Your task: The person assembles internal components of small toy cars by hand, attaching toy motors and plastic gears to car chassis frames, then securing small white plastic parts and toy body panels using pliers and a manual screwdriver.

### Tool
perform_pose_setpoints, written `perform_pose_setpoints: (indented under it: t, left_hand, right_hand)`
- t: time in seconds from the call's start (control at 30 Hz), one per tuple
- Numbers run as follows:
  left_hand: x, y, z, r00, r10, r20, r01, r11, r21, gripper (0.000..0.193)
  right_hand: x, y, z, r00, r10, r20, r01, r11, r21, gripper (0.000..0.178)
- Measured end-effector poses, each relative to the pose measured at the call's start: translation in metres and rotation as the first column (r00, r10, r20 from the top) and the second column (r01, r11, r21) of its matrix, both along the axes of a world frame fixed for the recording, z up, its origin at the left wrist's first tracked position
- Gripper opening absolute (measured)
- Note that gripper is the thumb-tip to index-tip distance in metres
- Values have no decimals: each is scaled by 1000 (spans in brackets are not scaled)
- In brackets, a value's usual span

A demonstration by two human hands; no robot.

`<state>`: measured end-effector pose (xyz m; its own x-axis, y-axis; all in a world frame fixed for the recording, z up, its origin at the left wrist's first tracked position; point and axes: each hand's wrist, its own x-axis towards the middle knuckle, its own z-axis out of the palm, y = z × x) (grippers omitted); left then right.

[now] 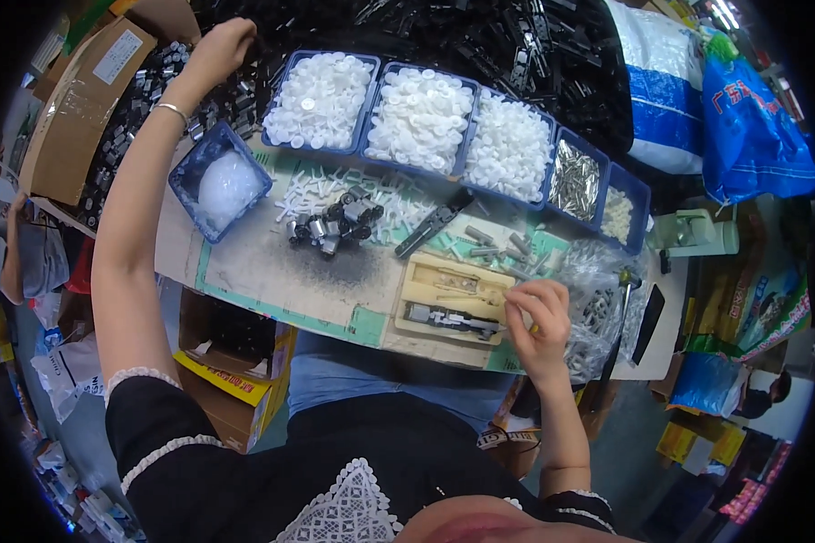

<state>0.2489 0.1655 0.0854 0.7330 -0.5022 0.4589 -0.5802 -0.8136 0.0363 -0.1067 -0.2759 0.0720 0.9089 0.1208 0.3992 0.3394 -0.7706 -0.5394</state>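
Note:
My left hand (226, 50) is stretched out to the far left, above the near edge of a heap of black plastic parts (371, 27). Its fingers are curled closed, and whatever they hold is hidden. At the right end of a cream-coloured fixture block (417, 291), my right hand (541, 328) has thumb and fingers pinched together; nothing between them can be made out. A black elongated part (453, 319) lies in the block's near slot. Another long black part (433, 223) rests tilted just behind the block. Several black-and-silver cylindrical pieces (335, 222) sit bunched to its left.
Blue trays hold white discs (321, 100), small white pieces (509, 145), metal pins (575, 176) and cream pieces (617, 213). A blue bin (190, 181) contains a clear bag. White cross-shaped pieces (303, 195), grey tubes (483, 237) and a plastic bag (589, 312) occupy the table.

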Motion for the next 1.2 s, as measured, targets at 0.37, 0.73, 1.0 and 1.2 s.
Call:
perform_pose_setpoints:
  t: [0.37, 0.73, 1.0, 1.2]
  left_hand:
    - [-182, -136, 51, 623, -725, -293, -98, 299, -949, 15]
    - [-302, -179, 17, 603, -675, -426, 83, 584, -808, 51]
    - [-354, -211, -7, 738, -621, -264, 473, 754, -455, 30]
    - [-347, -213, -16, 824, -527, -207, 432, 822, -371, 32]
  right_hand:
    - [55, 45, 37, 995, 85, 60, -100, 945, 310, 47]
    - [-5, 10, 47, 942, 249, -223, -171, 932, 319, 25]
    - [-64, 9, 35, 840, 209, -500, -146, 976, 163, 28]
    - [-61, -3, 30, 932, 50, -359, -41, 999, 33, 59]
